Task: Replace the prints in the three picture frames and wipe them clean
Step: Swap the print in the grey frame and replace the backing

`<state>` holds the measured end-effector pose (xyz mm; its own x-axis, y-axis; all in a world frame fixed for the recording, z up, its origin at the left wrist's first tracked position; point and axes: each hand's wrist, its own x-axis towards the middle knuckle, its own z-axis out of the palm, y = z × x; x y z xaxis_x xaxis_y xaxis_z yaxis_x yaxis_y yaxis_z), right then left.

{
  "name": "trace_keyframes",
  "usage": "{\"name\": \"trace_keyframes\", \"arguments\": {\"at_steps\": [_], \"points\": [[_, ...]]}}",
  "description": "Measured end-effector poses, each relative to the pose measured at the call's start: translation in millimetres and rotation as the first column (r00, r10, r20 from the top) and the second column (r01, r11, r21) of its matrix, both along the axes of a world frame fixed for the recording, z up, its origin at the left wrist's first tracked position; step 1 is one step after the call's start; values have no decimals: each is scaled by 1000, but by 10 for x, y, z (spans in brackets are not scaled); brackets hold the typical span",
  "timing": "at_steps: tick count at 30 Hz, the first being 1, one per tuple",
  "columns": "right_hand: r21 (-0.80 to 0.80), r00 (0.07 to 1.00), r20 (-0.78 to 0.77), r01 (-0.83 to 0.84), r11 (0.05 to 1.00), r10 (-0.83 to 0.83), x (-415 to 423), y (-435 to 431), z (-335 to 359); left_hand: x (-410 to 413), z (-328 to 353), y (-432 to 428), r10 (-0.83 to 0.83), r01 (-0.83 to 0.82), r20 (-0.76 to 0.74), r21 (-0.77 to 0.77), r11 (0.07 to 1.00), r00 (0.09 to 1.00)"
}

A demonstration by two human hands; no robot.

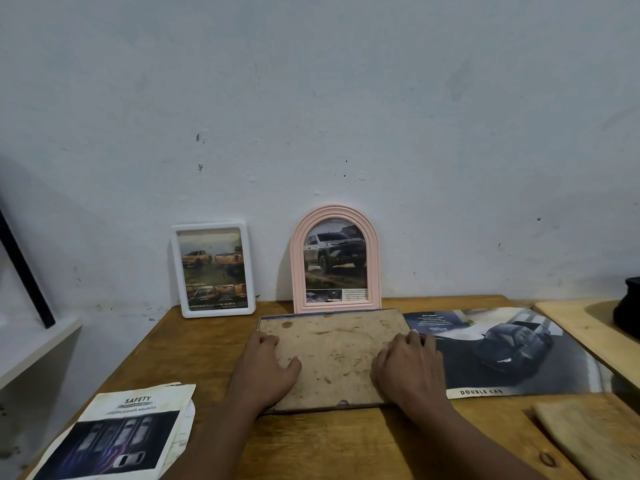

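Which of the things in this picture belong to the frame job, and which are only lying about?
For the job: face-down frame; white frame; pink arched frame; Double Cab print; Safety leaflet; probably the beige cloth.

Lying about: black object on the side table; black bar at the left.
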<state>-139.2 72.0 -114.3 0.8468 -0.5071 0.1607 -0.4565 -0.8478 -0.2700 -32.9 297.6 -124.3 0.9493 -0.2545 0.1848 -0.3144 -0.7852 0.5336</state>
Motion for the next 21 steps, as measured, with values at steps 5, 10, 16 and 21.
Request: {"name": "trace_keyframes", "arguments": {"at_steps": [5,10,16,21], "points": [[-30,1000,-4,-15,999,15,20,-2,-10,45,-35,18,6,-6,-3,-22,1000,1000],[-79,987,-35,-158,984,156,13,-91,-47,88,-59,-38,84,-84,13,-38,996,996],[-56,995,46,-84,995,87,46,-42,-59,70,-118,5,86,-80,51,-104,991,995],[-59,1000,-2,-23,998,23,154,-8,-2,52,-128,32,21,-14,69,-102,995,997]]}}
